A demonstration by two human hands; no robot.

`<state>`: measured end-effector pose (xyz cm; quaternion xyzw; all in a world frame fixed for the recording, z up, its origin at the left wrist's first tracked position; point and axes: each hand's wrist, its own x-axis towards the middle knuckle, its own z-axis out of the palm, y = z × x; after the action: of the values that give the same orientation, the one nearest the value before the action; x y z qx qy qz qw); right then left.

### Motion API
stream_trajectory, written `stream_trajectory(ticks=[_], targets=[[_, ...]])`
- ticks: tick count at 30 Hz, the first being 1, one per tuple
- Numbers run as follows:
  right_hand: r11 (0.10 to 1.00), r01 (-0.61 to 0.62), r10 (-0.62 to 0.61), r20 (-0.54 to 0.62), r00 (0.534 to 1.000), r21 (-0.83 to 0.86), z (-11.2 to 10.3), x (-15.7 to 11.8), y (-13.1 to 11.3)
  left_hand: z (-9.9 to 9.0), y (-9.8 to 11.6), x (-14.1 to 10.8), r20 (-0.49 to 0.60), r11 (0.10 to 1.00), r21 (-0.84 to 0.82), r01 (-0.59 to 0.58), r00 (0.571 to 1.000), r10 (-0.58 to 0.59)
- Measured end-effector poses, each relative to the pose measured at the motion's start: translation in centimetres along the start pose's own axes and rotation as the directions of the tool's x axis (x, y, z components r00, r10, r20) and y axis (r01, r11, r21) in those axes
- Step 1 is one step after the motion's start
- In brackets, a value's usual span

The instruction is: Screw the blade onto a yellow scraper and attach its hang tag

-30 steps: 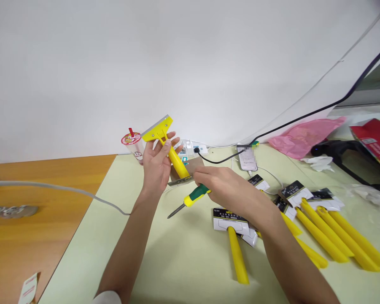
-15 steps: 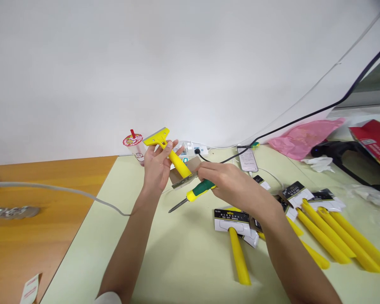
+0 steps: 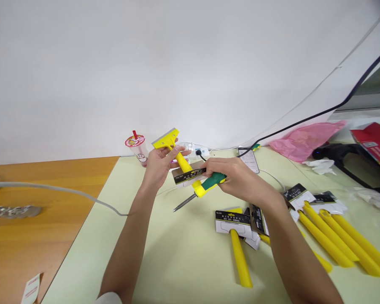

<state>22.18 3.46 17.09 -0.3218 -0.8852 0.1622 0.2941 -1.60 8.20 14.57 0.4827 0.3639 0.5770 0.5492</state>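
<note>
In the middle of the head view, my left hand (image 3: pixel 158 166) grips a yellow scraper (image 3: pixel 168 139) by its neck, blade end up and tilted left. Its handle runs down through a black-and-white card sleeve (image 3: pixel 184 178). My right hand (image 3: pixel 238 173) is closed round a green-and-yellow screwdriver (image 3: pixel 214 181), whose shaft points down and left. Those same right fingers also pinch the sleeve's right edge. Just below, a carded yellow scraper (image 3: pixel 240 257) lies on the pale green table, its handle toward me.
More carded scrapers (image 3: pixel 332 236) lie at the right. Behind are a drink cup (image 3: pixel 137 147), a power strip (image 3: pixel 202 152) with a black cable, and a phone (image 3: pixel 249 161). A pink bag (image 3: pixel 306 141) and a red box (image 3: pixel 375 145) sit at the back right.
The scraper has shifted a little right and its card sleeve has turned, so the printed face shows. More of the handle's end sticks out below the sleeve. Both hands keep their holds.
</note>
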Motion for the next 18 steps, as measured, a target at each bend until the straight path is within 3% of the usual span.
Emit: stream_trajectory(ticks=[7,13,18], targets=[[0.989,0.094,-0.103,-0.076,0.992,-0.111,0.9,0.1,-0.3,0.2,0.5,-0.7,0.093,0.989,0.117,0.095,0.990,-0.106],[0.908,0.164,-0.255,-0.197,0.947,-0.386,2.2,0.5,-0.3,-1.0,1.0,-0.8,0.073,0.958,0.287,-0.016,0.997,-0.005],[0.839,0.180,-0.338,-0.234,0.912,-0.513,3.1,0.9,-0.3,-1.6,2.0,-1.1,0.091,0.928,0.371,0.023,0.994,-0.061]])
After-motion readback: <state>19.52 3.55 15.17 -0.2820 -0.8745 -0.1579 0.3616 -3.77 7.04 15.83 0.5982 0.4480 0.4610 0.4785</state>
